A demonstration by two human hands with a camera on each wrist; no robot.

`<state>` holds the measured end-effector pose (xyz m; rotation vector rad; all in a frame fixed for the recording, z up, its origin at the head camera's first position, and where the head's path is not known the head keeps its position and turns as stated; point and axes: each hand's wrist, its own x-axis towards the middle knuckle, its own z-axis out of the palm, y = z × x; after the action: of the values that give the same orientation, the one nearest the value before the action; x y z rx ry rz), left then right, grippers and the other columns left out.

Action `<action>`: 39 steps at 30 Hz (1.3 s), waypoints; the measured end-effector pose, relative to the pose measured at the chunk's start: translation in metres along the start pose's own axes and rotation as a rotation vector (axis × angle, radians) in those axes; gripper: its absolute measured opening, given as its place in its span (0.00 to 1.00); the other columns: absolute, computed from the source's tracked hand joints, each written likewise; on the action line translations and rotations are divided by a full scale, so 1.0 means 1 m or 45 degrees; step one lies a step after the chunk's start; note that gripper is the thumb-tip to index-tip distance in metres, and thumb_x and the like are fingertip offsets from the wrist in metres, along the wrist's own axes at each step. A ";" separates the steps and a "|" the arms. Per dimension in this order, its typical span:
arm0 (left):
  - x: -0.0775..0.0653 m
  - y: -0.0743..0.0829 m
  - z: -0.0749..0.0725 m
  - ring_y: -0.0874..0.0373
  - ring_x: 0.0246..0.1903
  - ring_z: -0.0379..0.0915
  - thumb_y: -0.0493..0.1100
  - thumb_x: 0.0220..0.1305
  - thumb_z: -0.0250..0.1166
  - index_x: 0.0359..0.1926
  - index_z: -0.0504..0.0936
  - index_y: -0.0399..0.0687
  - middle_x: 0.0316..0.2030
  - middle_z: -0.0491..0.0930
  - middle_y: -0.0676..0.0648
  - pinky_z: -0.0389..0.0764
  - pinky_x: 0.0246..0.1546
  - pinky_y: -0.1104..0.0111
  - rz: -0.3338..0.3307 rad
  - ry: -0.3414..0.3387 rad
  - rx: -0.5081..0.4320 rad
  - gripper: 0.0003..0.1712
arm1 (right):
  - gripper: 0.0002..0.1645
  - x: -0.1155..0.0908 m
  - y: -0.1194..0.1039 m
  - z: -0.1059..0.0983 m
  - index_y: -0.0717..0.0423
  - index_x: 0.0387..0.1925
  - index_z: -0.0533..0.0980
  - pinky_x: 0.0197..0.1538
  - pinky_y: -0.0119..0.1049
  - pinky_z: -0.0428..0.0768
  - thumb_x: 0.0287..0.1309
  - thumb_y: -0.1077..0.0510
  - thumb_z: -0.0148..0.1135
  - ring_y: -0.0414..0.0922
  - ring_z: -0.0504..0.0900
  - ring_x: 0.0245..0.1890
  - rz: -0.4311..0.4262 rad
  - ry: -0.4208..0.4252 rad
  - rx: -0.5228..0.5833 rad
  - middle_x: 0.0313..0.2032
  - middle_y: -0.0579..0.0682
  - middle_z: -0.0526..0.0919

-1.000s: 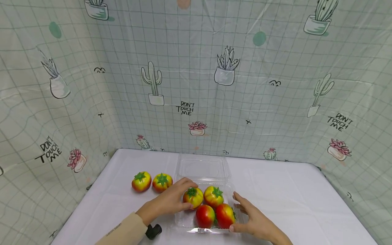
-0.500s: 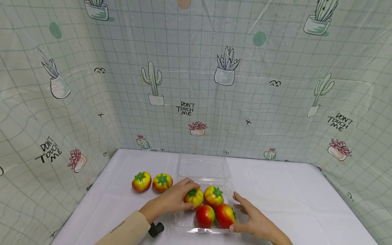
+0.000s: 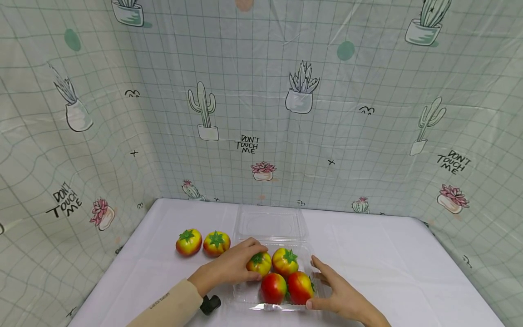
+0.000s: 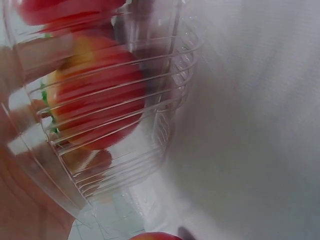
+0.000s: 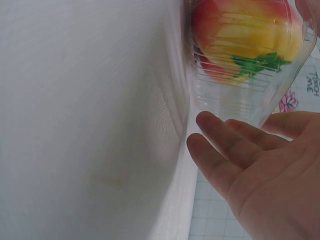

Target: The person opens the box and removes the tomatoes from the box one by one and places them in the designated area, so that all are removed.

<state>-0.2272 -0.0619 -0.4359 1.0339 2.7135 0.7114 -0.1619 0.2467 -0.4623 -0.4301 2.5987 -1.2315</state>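
Note:
A transparent plastic clamshell box (image 3: 245,297) lies with its lid folded back on the white table. Inside it are two front tomatoes, the left one (image 3: 273,288) and the right one (image 3: 300,288), and a back right tomato (image 3: 285,262). Thumb and fingers of the left hand (image 3: 229,267) hold a yellow-red tomato (image 3: 259,263) with a green star calyx in the back left of the box. The left wrist view shows those fingers through the clear wall (image 4: 107,107). Beside the box's right side, the right hand (image 3: 341,290) has its fingers extended, its thumb near the front right corner.
Two more tomatoes stand on the table left of the box, one at the far left (image 3: 189,242) and one closer (image 3: 216,244). A small black object (image 3: 210,304) shows under the left wrist. Behind hangs a cactus-print cloth (image 3: 261,113).
The left hand and the tomato it holds have shifted slightly to the right inside the box. The right hand has stayed nearly still.

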 end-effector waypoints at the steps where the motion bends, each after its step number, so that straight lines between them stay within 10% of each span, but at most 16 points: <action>1: 0.000 0.000 0.000 0.62 0.51 0.68 0.53 0.56 0.70 0.64 0.71 0.55 0.54 0.68 0.56 0.72 0.58 0.64 0.000 -0.004 0.003 0.35 | 0.61 0.000 0.000 0.000 0.54 0.74 0.49 0.59 0.62 0.67 0.46 0.41 0.71 0.61 0.68 0.61 0.007 0.001 0.000 0.68 0.61 0.60; 39: 0.002 0.001 0.000 0.63 0.49 0.68 0.51 0.55 0.70 0.62 0.73 0.55 0.53 0.69 0.57 0.73 0.57 0.64 -0.004 -0.007 -0.029 0.33 | 0.60 -0.001 -0.001 0.000 0.55 0.74 0.48 0.58 0.63 0.68 0.48 0.42 0.70 0.61 0.69 0.61 -0.014 -0.009 0.011 0.68 0.62 0.60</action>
<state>-0.2282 -0.0601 -0.4351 1.0249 2.6955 0.7361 -0.1609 0.2470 -0.4614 -0.4471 2.5876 -1.2426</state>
